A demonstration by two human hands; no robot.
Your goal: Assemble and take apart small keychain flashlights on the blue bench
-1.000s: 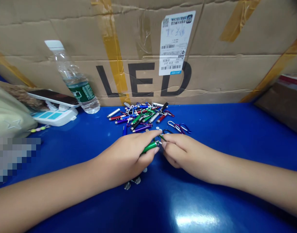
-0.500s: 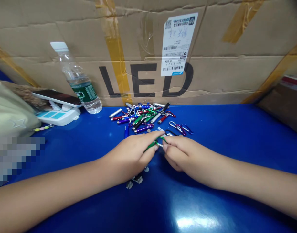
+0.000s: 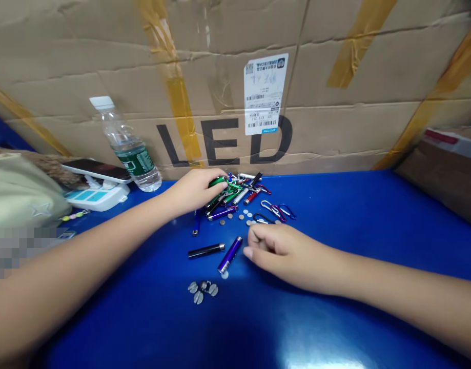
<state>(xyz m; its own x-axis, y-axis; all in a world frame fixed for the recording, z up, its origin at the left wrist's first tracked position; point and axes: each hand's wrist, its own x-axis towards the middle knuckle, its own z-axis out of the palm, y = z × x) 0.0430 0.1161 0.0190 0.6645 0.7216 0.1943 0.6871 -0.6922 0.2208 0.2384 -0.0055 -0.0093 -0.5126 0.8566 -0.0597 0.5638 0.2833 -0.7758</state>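
My left hand (image 3: pixel 195 192) is over the pile of small keychain flashlights (image 3: pixel 241 197), its fingers closed around a green keychain flashlight (image 3: pixel 218 181). Its fingertips are partly hidden. Loosely curled, my right hand (image 3: pixel 275 251) is low over the table, and I see nothing in its fingers. Just left of it lies a blue-purple flashlight tube (image 3: pixel 230 254), and a black tube (image 3: pixel 206 250) is farther left. Several carabiner clips (image 3: pixel 271 207) lie beyond the right hand. Small button cells (image 3: pixel 241 217) are scattered between the pile and that hand.
Small slotted metal discs (image 3: pixel 198 297) lie on the blue table (image 3: pixel 335 205) nearer me. A cardboard box (image 3: pixel 327 123) closes off the back. At left are a water bottle (image 3: pixel 135 159), a power strip (image 3: pixel 100 200) with a phone (image 3: pixel 97 169) on it, and a pale bag (image 3: pixel 23 189).
My hands have separated. The left went forward and left to the pile with the green item; the right drew slightly back. Tubes beneath the hands are now uncovered, and the view has shifted.
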